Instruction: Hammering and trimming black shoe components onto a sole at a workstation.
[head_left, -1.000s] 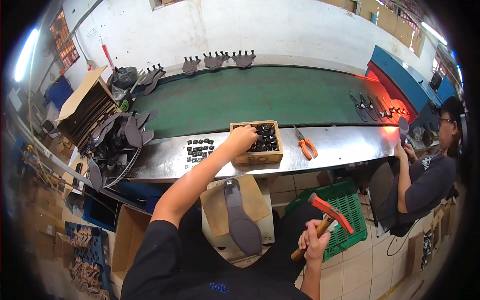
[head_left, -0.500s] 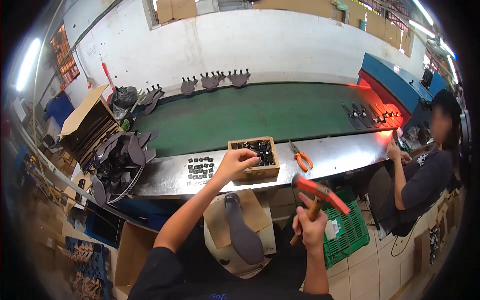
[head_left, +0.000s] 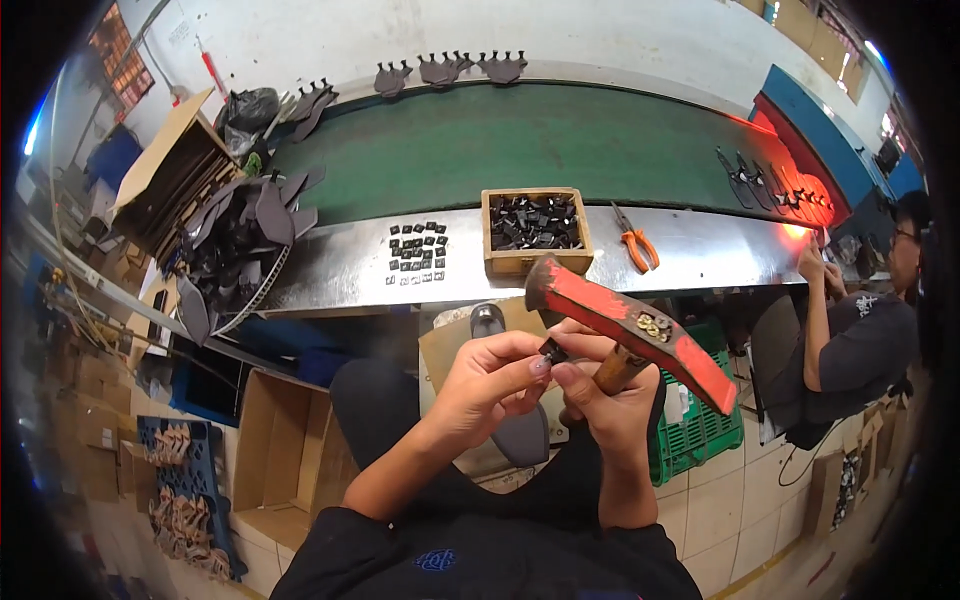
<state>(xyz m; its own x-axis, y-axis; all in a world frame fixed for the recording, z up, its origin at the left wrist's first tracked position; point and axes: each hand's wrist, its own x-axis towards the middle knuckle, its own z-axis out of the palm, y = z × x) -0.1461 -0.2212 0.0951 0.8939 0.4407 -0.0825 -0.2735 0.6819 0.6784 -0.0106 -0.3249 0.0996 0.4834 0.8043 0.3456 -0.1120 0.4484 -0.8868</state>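
My left hand [head_left: 480, 390] pinches a small black block-like piece [head_left: 552, 349] between thumb and fingertips. Right beside it, my right hand [head_left: 612, 410] is closed round the wooden handle of a hammer [head_left: 625, 322], with its thumb and fingertips close to the small piece. The hammer's worn red head points up and across in front of both hands. Below them a dark grey shoe sole [head_left: 522, 442] with a heel at its far end rests on a board over my lap, partly hidden by my hands. A wooden box [head_left: 512, 263] full of similar black pieces stands on the metal ledge.
Rows of small black pieces [head_left: 417, 254] lie left of the box, orange-handled pliers [head_left: 634, 245] right of it. A green conveyor belt [head_left: 500, 140] runs behind. A heaped basket of soles [head_left: 235, 245] stands at left, a green crate [head_left: 700, 440] and a co-worker [head_left: 860, 340] at right.
My left hand has come back from the wooden box to my right hand, with a small black piece in its fingertips. My right hand has moved inward and raised the hammer.
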